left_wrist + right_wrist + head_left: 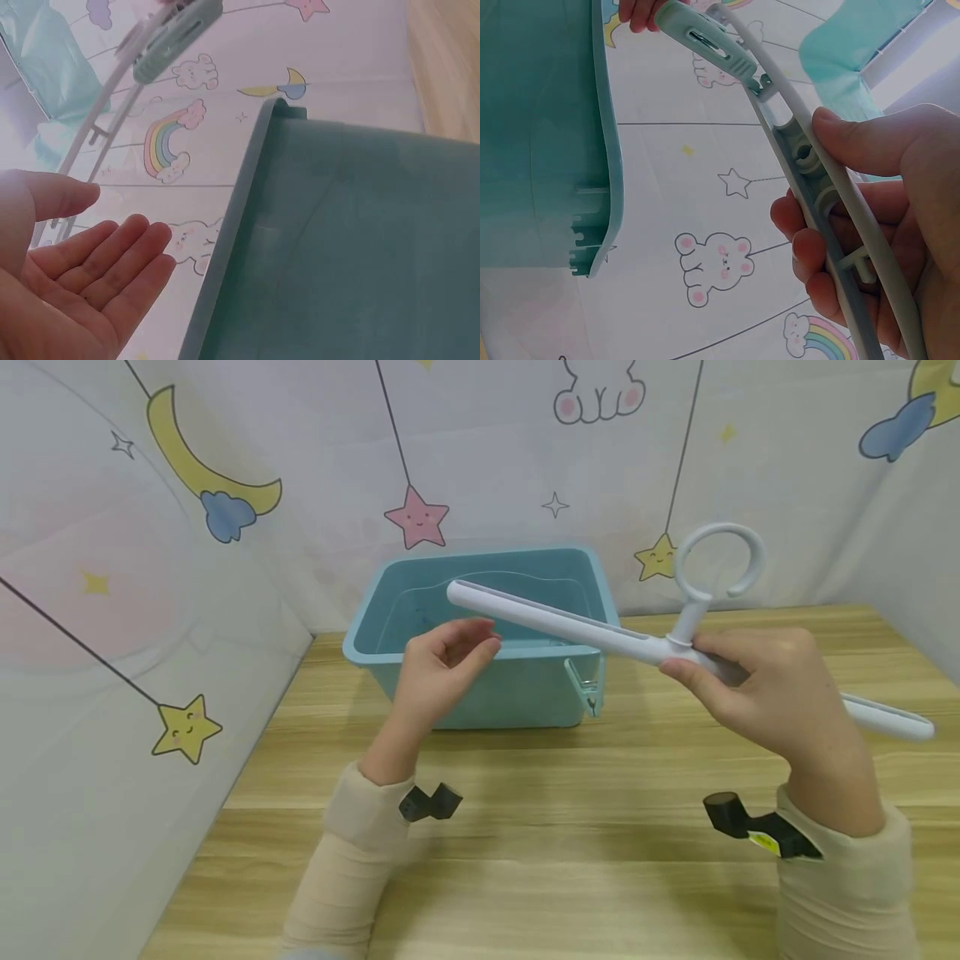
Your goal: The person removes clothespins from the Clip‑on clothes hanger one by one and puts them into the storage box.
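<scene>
A white clothes hanger (555, 618) with a round open hook is held up by my right hand (780, 693), thumb on one side and fingers curled around its bar near the hook. In the right wrist view the underside of the hanger (877, 262) is hollow with small fittings between two rails. A teal clothespin (585, 685) hangs from the bar between my hands. My left hand (442, 672) holds nothing; its fingers are loosely bent, thumb apart, in front of the bin. In the right wrist view its fingertips (637, 11) overlap the clothespin's end.
A teal plastic bin (487, 693) stands on the wood-grain table (525, 843) behind my hands, below the hanger's left arm. A white printed curtain (487, 443) with stars and moons encloses the back and sides.
</scene>
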The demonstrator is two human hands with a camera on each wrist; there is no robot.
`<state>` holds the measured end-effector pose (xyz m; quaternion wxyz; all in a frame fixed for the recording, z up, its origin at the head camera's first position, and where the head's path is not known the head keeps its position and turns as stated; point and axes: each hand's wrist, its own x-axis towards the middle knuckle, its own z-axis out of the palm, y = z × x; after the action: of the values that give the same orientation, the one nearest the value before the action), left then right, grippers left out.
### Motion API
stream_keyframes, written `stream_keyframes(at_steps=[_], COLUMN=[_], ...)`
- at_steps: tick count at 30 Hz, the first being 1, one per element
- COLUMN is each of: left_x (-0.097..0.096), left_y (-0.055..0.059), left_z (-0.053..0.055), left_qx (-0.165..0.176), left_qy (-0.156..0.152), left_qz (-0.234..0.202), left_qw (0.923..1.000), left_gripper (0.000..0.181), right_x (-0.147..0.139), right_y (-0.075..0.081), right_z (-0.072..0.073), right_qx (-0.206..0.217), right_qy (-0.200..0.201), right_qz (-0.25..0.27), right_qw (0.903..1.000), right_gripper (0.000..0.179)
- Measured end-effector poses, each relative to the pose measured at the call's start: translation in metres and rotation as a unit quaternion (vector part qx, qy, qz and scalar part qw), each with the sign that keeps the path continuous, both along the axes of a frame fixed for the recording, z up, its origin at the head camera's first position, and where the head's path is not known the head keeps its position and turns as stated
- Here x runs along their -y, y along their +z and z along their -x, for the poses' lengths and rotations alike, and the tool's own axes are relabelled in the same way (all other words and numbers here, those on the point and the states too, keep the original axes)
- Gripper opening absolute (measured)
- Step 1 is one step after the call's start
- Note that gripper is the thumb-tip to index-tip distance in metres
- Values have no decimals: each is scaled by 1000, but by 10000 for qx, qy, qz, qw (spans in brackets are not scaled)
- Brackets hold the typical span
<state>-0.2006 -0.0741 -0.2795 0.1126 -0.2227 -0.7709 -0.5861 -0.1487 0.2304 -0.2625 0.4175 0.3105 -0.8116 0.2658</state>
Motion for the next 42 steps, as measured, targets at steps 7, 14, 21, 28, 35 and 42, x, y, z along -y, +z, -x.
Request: stream_keyframes(at_steps=[7, 14, 21, 28, 35, 42], left_x=[-11, -23, -33, -43, -51, -58], left_y=[-2, -5, -8, -10, -12, -11], left_z=[-12, -19, -21, -22, -24, -27], left_qx=[-48, -134, 34, 197, 380, 613], left_qy=[-349, -592, -773, -1018, -1102, -1260], left_qz=[-118, -156, -344, -596, -644, -785], left_qw=[9993, 9980, 9964, 9928, 9911, 9870], left_gripper=[26, 27, 28, 28, 31, 35], right_x=[1, 2, 3, 3, 2, 2], right_y=[2, 2, 3, 2, 1, 0], right_z=[-1, -2, -2, -2, -1, -1], right_qx=[-19, -18, -8, 0, 17, -4], right_qy=[-26, -26, -1, 42, 103, 141], right_qz=[-2, 24, 53, 80, 121, 136], right_qw=[10000, 10000, 10000, 10000, 9999, 9998], right_gripper=[57, 58, 57, 58, 59, 59])
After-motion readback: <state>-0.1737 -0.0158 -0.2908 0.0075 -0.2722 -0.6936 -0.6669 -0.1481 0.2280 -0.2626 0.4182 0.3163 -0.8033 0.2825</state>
